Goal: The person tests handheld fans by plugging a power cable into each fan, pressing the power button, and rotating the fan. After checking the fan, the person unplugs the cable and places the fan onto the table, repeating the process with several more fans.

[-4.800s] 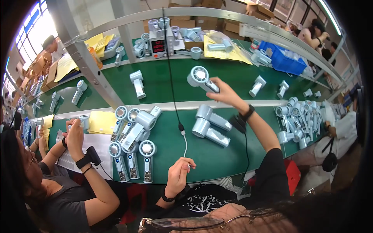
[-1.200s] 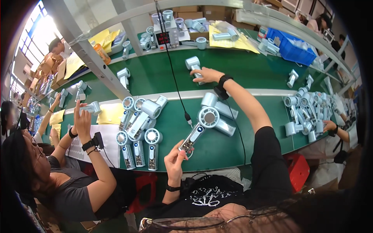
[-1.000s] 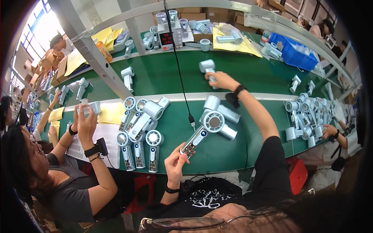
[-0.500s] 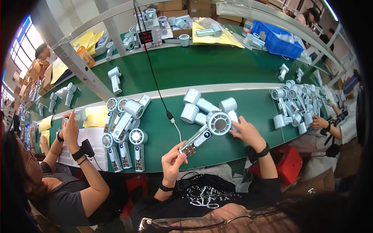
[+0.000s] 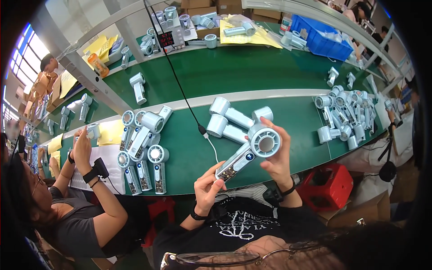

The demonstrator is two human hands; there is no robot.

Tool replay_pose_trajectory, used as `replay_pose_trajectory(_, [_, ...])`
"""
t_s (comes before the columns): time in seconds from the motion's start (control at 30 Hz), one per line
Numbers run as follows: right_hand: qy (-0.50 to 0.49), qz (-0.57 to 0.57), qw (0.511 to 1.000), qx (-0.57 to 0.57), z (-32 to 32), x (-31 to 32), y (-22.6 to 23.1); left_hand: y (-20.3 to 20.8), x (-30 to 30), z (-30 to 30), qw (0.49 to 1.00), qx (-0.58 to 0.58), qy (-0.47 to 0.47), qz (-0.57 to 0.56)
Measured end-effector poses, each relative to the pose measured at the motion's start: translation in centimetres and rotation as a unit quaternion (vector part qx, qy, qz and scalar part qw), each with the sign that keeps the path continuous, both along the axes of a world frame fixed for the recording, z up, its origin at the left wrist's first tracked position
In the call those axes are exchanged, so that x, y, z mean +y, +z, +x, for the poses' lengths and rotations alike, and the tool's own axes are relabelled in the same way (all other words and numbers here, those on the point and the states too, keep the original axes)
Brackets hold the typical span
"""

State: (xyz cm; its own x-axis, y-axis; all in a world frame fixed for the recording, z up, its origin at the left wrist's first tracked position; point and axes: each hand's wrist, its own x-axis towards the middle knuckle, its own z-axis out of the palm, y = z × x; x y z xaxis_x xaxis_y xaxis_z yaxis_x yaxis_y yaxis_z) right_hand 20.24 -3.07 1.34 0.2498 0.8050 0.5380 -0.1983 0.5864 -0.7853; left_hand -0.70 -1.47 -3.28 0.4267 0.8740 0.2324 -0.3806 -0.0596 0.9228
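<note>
Handheld fan (image 5: 252, 151): smooth pale-blue plastic, round slotted head, circuitry bared along the straight handle. Left hand (image 5: 207, 189) pinches the handle's end; right hand (image 5: 280, 158) curls its grip around the head.

- The head view comes from the left of two fisheye cameras on my head, upright and unmirrored.
- It faces down and forward across the bench (image 5: 297, 123), with boxes (image 5: 198, 4) at the top.
- My glasses (image 5: 167, 260) sit nearest, along the lower edge; my left hand (image 5: 208, 189) and right hand (image 5: 280, 155) are close, below centre.
- It reaches wide, to a window (image 5: 24, 58) far left; the rail (image 5: 315, 21) bends.
</note>
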Motion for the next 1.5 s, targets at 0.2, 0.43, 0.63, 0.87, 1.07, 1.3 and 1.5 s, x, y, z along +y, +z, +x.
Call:
replay_pose_trajectory(0.2, [0.003,-0.035,0.999,-0.021,0.1,0.7,-0.5,1.6,-0.1,-0.1,0.987,0.115,0.006,0.111])
replay_pose_trajectory(0.43, [-0.066,-0.054,0.950,-0.299,2.8,-0.1,1.7,1.8,0.9,-1.0,0.980,0.156,-0.028,0.120])
replay_pose_trajectory(0.63, [-0.027,-0.012,0.932,-0.362,3.5,0.1,0.8,1.2,1.1,-1.6,0.984,0.153,-0.066,0.069])
replay_pose_trajectory(0.87, [-0.051,0.059,0.943,-0.324,3.1,0.1,-0.4,0.9,1.2,-1.4,0.981,0.158,-0.064,0.091])
replay_pose_trajectory(1.07, [-0.049,0.012,0.950,-0.308,3.3,-0.4,-0.9,0.9,1.0,-1.4,0.982,0.158,-0.082,0.061])
replay_pose_trajectory(1.3, [-0.008,-0.027,0.954,-0.300,4.1,-0.5,-1.0,1.0,1.2,-1.6,0.978,0.131,-0.115,0.118])
replay_pose_trajectory(1.5, [0.064,-0.039,0.953,-0.295,5.9,0.6,0.1,2.5,0.6,-1.0,0.964,0.137,-0.217,0.068])
